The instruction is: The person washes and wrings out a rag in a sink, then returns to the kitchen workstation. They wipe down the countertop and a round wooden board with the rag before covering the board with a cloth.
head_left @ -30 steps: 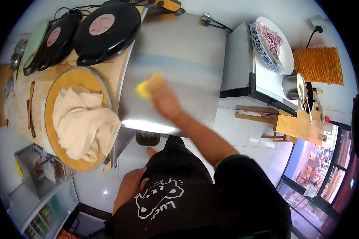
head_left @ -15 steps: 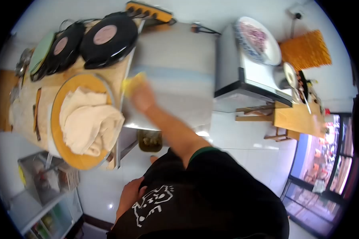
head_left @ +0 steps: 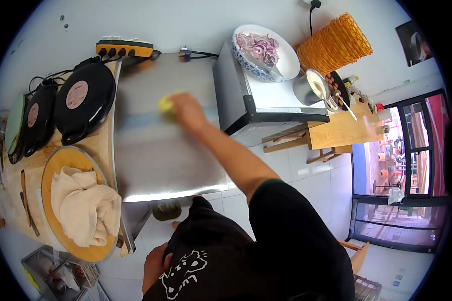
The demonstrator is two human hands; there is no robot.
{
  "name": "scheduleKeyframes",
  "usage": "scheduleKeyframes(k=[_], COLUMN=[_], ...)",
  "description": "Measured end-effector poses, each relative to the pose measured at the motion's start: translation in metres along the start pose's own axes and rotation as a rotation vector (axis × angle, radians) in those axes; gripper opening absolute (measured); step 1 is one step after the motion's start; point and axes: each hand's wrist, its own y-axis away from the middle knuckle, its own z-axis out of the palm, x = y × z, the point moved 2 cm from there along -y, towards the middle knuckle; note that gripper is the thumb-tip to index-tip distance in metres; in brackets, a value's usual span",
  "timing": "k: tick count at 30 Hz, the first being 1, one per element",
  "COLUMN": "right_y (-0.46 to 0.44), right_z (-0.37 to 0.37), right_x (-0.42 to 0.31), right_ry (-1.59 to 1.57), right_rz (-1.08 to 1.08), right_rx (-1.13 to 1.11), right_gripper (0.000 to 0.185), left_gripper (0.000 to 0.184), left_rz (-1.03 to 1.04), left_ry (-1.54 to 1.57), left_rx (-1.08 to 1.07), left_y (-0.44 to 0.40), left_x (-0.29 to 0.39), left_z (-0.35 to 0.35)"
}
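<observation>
My right hand is closed on a yellow cloth, blurred by motion, and presses it against the stainless steel tabletop. The bare right arm reaches forward across the steel surface. Low in the view, my left hand is beside the black shirt, away from the table. Its fingers are partly hidden behind the fabric, so I cannot see whether it holds anything. To the left of the steel top, a beige cloth lies bunched on a round wooden board.
Black round electric pans stand at the back left, below an orange power strip. On the right, a white cabinet carries a bowl of sliced onion and a metal pot. An orange wire-like stack is behind them.
My right hand has slid the yellow cloth from the steel top's left edge toward its middle. The camera view has turned to the right. My left hand remains low beside the shirt.
</observation>
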Motion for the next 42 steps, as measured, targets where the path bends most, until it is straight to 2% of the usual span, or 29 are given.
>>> scheduleKeyframes(k=[1, 4, 5, 7, 8, 9, 10, 11, 12, 14, 16, 17, 19, 21, 25, 28, 32, 36, 38, 39, 40, 41, 42], right_y=[-0.014, 0.03, 0.046, 0.087, 0.124, 0.157, 0.192, 0.206, 0.217, 0.22, 0.172, 0.143, 0.065, -0.007, -0.101, -0.076, 0.013, 0.107, 0.139, 0.152, 0.165, 0.177, 0.186], right_z=[-0.002, 0.047, 0.034, 0.043, 0.056, 0.057, 0.052, 0.024, 0.01, 0.021, 0.014, 0.021, 0.035, 0.065, 0.146, 0.181, 0.149, 0.129, 0.104, 0.095, 0.089, 0.084, 0.074], right_x=[0.027, 0.067, 0.036, -0.01, -0.022, -0.047, -0.071, -0.095, -0.103, -0.068, -0.04, -0.014, 0.017, 0.023, -0.011, -0.064, -0.131, -0.163, -0.17, -0.168, -0.167, -0.165, -0.162], right_ry=[0.067, 0.436, 0.439, 0.274, 0.158, -0.019, -0.146, -0.073, -0.044, -0.129, 0.248, 0.28, 0.387, 0.335, 0.286, 0.287, 0.037, -0.018, -0.163, -0.21, -0.257, -0.304, -0.363], right_rz=[0.107, -0.024, -0.097, 0.048, -0.122, 0.007, -0.212, -0.427, -0.453, -0.33, -0.08, -0.067, 0.006, 0.121, 0.064, -0.178, -0.25, -0.479, -0.562, -0.547, -0.531, -0.508, -0.373], right_rx=[-0.033, 0.157, 0.263, -0.07, -0.042, -0.357, -0.253, -0.297, -0.322, -0.335, -0.41, -0.127, -0.034, 0.017, 0.023, -0.061, -0.173, -0.359, -0.476, -0.533, -0.591, -0.648, -0.603], right_gripper=[0.034, 0.036, 0.034, 0.027, 0.023, 0.026, 0.031, 0.036, 0.039, 0.039, 0.036, 0.038, 0.044, 0.044, 0.044, 0.045, 0.045, 0.051, 0.045, 0.047, 0.048, 0.05, 0.044], left_gripper=[0.039, 0.04, 0.041, 0.041, 0.04, 0.04, 0.04, 0.04, 0.04, 0.039, 0.039, 0.039, 0.04, 0.04, 0.041, 0.041, 0.039, 0.037, 0.037, 0.032, 0.032, 0.037, 0.043], left_rz=[0.013, -0.053, -0.039, -0.059, -0.059, -0.056, -0.049, -0.003, 0.031, 0.031, -0.023, -0.065, -0.148, -0.18, -0.26, -0.298, -0.252, -0.196, -0.179, -0.151, -0.049, -0.083, -0.084], left_ry=[-0.019, -0.036, -0.038, -0.017, -0.002, 0.013, 0.028, 0.014, 0.001, 0.01, 0.033, 0.035, 0.051, 0.048, 0.082, 0.133, 0.107, 0.067, 0.059, 0.043, 0.053, 0.061, -0.009], left_rx=[0.002, -0.059, -0.08, -0.096, -0.086, -0.075, -0.059, -0.04, -0.013, 0.018, -0.013, 0.003, 0.014, 0.037, 0.048, 0.036, 0.071, 0.112, 0.129, 0.205, 0.374, 0.48, 0.636], left_y=[-0.005, -0.019, -0.021, -0.025, -0.024, -0.023, -0.026, -0.031, -0.034, -0.033, -0.034, -0.028, -0.023, -0.016, -0.006, -0.001, -0.004, 0.005, 0.012, 0.018, 0.03, 0.041, 0.047], left_x=[0.004, 0.004, -0.001, -0.001, -0.002, -0.004, -0.006, -0.008, -0.012, -0.008, 0.012, 0.008, -0.005, -0.008, -0.01, -0.017, -0.007, -0.001, -0.001, 0.003, 0.005, 0.0, 0.002], left_z=[-0.002, 0.002, 0.005, 0.007, 0.007, 0.009, 0.01, 0.01, 0.011, 0.009, -0.006, -0.004, 0.005, 0.006, 0.015, 0.019, 0.012, -0.001, -0.006, -0.017, -0.03, -0.044, -0.066])
